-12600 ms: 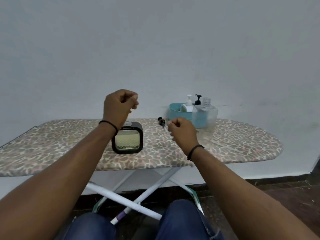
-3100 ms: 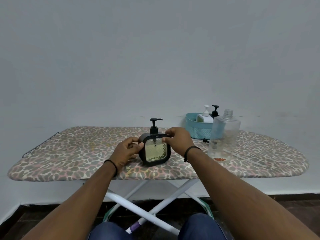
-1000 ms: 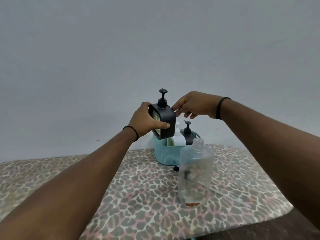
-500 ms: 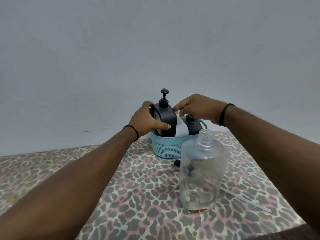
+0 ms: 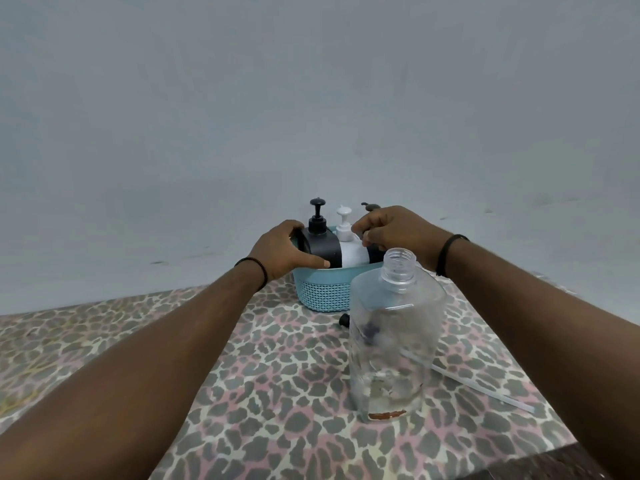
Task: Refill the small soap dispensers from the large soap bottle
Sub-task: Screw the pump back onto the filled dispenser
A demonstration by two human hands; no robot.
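A blue basket [image 5: 323, 292] with a woven-look wall stands just right of the middle of the frame, at the far edge of the board. Three small dispensers stand in it side by side. The black dispenser [image 5: 320, 249] is at the left, its pump upright above the rim. The white dispenser [image 5: 351, 252] is in the middle, touching the black one, with a white pump on top. A third dark dispenser [image 5: 372, 252] is at the right, mostly hidden behind the right hand, with only its pump tip showing above the knuckles.

The left hand [image 5: 284, 249] grasps the black dispenser, fingers wrapped round its left side and thumb lying across its front just above the basket rim. The right hand [image 5: 391, 233] has its fingers curled at the top of the white dispenser; whether they pinch it or only touch it, I cannot tell.

The large soap bottle [image 5: 394, 337] stands upright in the lower right part of the frame, in front of the basket. It is clear, its neck is open with no cap, and only a thin layer of liquid lies at the bottom. A thin clear tube [image 5: 485, 386] lies on the board to its right, and a small black cap piece [image 5: 344, 320] lies between bottle and basket.

The board [image 5: 277, 375] has a leopard-print cover. A plain pale grey wall [image 5: 311, 98] fills the upper half of the frame.
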